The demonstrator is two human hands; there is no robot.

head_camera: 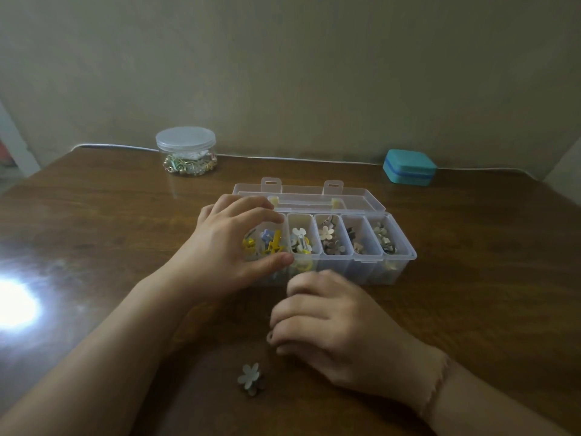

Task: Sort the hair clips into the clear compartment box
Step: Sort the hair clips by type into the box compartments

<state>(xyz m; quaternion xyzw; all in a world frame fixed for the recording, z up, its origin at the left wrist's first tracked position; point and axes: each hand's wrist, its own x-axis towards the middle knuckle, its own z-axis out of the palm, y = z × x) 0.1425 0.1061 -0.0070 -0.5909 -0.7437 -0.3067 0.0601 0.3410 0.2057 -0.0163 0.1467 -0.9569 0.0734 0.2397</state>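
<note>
The clear compartment box [401, 262] lies open on the wooden table, its lid [355, 196] folded back. Its compartments hold hair clips: yellow and blue ones at the left, white and beige flower ones further right. My left hand [232, 247] spans the box's left end, fingers on the far rim and thumb on the near wall. My right hand [333, 322] rests on the table in front of the box with fingers curled over a small clip [269, 337], barely showing at the fingertips. A pale flower hair clip [250, 379] lies loose on the table nearer to me.
A round clear jar [186, 151] with a lid, full of small trinkets, stands at the back left. A teal case [408, 166] sits at the back right by the wall. A bright glare patch [12, 306] marks the table's left side.
</note>
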